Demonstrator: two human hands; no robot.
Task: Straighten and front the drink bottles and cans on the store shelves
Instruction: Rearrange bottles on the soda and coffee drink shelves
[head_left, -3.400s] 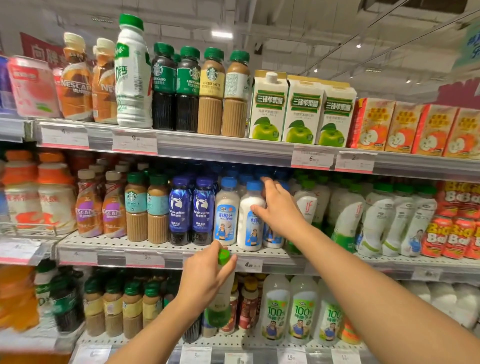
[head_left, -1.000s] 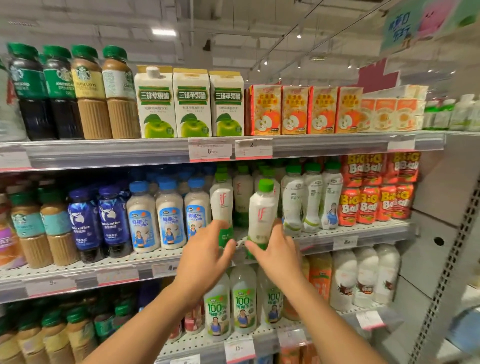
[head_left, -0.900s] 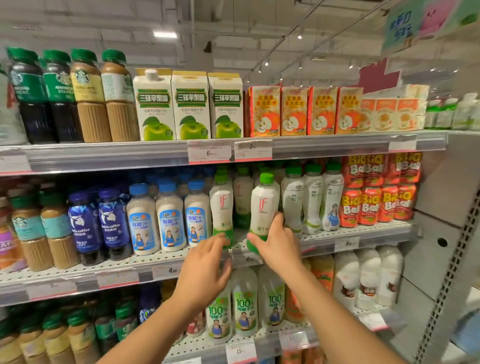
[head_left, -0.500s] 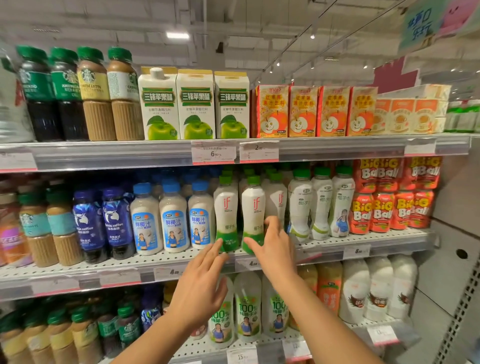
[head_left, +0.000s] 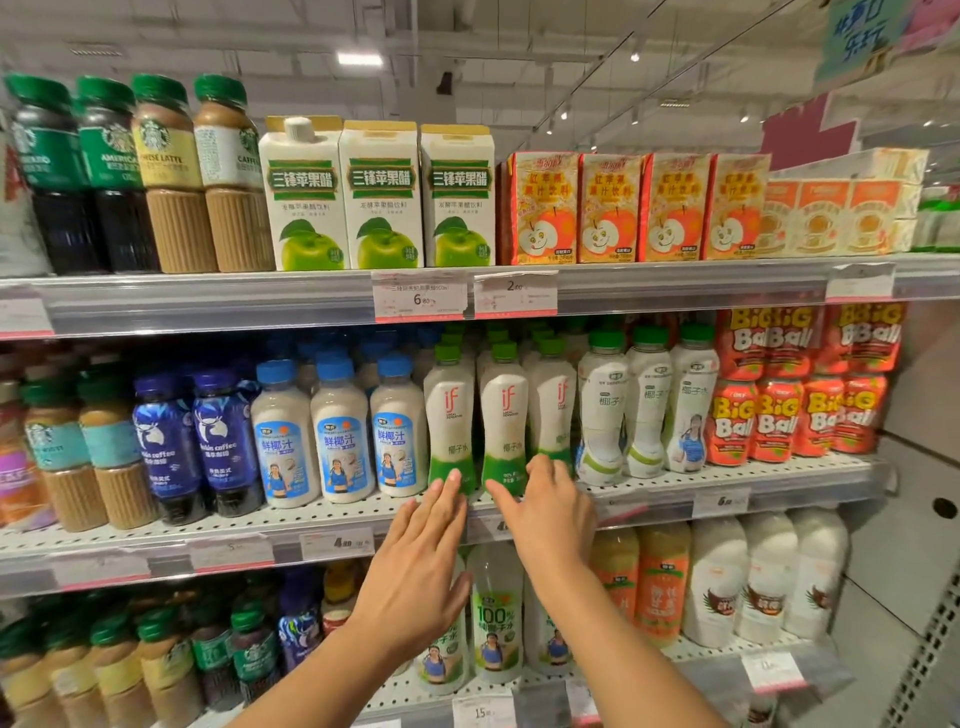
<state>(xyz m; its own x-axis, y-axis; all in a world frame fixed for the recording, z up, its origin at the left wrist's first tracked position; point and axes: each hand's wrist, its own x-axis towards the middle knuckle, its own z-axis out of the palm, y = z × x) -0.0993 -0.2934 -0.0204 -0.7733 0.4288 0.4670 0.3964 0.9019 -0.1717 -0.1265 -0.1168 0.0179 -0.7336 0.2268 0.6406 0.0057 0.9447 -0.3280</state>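
Note:
Three white "if" coconut-water bottles with green caps and green bases stand upright at the front of the middle shelf (head_left: 675, 483): the left one (head_left: 450, 415), the middle one (head_left: 506, 415) and the right one (head_left: 556, 405). My left hand (head_left: 421, 566) reaches up with straight fingers, its fingertips touching the base of the left bottle. My right hand (head_left: 550, 514) is spread in front of the bases of the middle and right bottles, fingers relaxed, gripping nothing.
Blue-capped coconut milk bottles (head_left: 343, 441) stand left of the "if" bottles, other white bottles (head_left: 647, 405) and orange Big Ball packs (head_left: 789, 415) to the right. Cartons (head_left: 382, 208) and coffee bottles fill the top shelf. More bottles fill the bottom shelf. A wall panel closes the right end.
The bottle my right hand carried now stands on the middle shelf beside the first one. My right hand has let go and slid down to the bases; my left hand stays at the left bottle.

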